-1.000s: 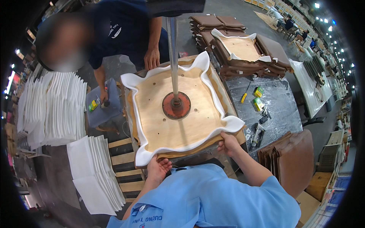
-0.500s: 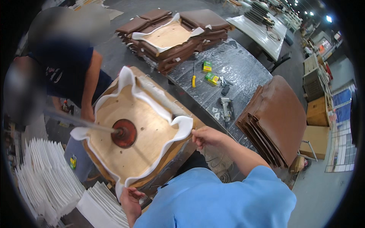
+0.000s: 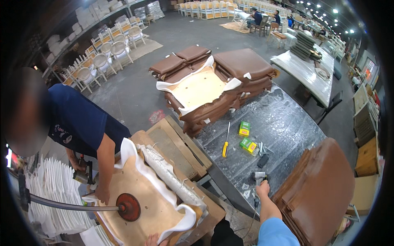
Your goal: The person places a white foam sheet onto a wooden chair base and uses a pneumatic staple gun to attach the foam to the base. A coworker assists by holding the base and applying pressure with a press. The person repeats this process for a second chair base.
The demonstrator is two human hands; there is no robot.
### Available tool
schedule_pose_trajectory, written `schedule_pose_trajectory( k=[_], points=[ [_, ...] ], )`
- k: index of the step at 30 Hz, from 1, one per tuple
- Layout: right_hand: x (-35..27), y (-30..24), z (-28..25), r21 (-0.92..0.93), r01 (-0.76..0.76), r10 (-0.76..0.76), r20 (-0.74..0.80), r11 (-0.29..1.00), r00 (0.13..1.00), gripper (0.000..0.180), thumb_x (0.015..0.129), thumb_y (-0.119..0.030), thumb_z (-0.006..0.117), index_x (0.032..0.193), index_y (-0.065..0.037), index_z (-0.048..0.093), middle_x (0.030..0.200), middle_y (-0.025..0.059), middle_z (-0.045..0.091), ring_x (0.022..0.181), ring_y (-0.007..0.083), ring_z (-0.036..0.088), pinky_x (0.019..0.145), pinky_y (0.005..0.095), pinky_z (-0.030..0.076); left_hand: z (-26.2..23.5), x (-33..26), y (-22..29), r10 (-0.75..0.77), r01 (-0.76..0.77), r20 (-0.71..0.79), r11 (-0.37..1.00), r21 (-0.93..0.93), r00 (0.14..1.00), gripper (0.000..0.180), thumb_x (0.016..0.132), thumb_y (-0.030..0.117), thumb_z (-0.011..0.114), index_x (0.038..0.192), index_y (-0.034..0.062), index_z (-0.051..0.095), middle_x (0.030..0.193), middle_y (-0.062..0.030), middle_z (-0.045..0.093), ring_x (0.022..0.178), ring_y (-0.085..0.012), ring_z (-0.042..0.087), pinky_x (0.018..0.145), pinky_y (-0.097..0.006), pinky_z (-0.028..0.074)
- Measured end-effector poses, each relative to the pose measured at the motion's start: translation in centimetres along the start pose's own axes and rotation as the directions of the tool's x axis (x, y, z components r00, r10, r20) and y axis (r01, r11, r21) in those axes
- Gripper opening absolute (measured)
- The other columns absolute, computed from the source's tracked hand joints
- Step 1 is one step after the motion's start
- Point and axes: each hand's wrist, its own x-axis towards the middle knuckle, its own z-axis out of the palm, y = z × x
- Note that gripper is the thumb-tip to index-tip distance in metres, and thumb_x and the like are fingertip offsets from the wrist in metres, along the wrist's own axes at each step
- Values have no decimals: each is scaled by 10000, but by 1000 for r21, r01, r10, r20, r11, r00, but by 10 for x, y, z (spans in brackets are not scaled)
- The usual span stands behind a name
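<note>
My right hand [image 3: 263,189] is closed round the grip of a silver staple gun [image 3: 259,176] on the dark work table. At the bottom edge my left hand [image 3: 156,240] shows only in part, its fingers laid on the near side of a wooden seat panel [image 3: 164,214] beside its white padding [image 3: 186,219]; the rest of that hand is cut off. A red round press pad [image 3: 128,207] on a metal rod [image 3: 78,208] bears on the panel. Opposite, a co-worker's hand [image 3: 102,193] touches the panel's far edge, and the other holds a nail gun [image 3: 84,175].
On the table [image 3: 283,123] lie a yellow-handled screwdriver [image 3: 225,148], green-yellow boxes [image 3: 244,128] and loose staples. A brown leather stack [image 3: 320,184] stands at right, brown cushions [image 3: 242,63] with another padded panel [image 3: 199,88] behind. White sheets [image 3: 57,197] are stacked at left.
My right hand has left the panel's right corner and moved to the staple gun on the table. My left hand is now lower in view. The view has tilted up, showing more of the hall.
</note>
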Motion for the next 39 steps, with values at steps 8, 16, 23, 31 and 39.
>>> schedule_pose_trajectory(
  k=[8, 16, 23, 31, 39],
  points=[
    [34, -2, 23, -37, -61, 57, -110, 997, 992, 541, 839, -86, 819, 1293, -2, 538, 1238, 327, 689, 1220, 514, 667, 1058, 597, 526, 28, 11, 2, -76, 71, -101, 996, -51, 992, 270, 985, 65, 745, 1251, 21, 752, 1441, -271, 656, 1344, -497, 593, 1164, -580, 456],
    [-10, -5, -23, 254, 17, 54, -269, 967, 962, 534, 846, -103, 792, 1315, -25, 549, 1074, 237, 747, 998, 443, 756, 877, 532, 583, 51, 4, -7, -70, 28, -236, 984, -178, 969, 289, 1016, 107, 754, 1299, 46, 762, 1441, -267, 660, 1334, -496, 607, 1165, -574, 461],
    [-129, -8, -102, 731, 4, -353, 325, 682, 877, 266, 914, -139, 895, 1104, -49, 732, 821, 35, 693, 589, 169, 638, 515, 336, 504, 0, 15, 16, 49, -104, -415, 988, -110, 909, 240, 892, 145, 841, 1123, 83, 818, 1316, -188, 669, 1237, -418, 617, 1086, -547, 478],
    [-275, -26, -139, 659, 296, -672, 438, 692, 597, 493, 874, -218, 971, 1253, 16, 759, 1173, 88, 779, 1083, 189, 723, 943, 383, 591, 12, -27, 10, 188, -312, -365, 896, -317, 912, 362, 874, 84, 833, 1228, 46, 767, 1288, -127, 685, 1202, -331, 664, 1020, -433, 558],
    [-342, -77, -131, 581, 534, -789, 468, 614, 398, 580, 912, -315, 949, 1336, 13, 726, 1179, 117, 777, 1049, 220, 733, 921, 382, 584, 23, 32, 10, 160, -217, -373, 969, -116, 914, 340, 840, 185, 864, 1141, 84, 743, 1123, -111, 631, 1099, -315, 616, 933, -475, 482]
  ],
)
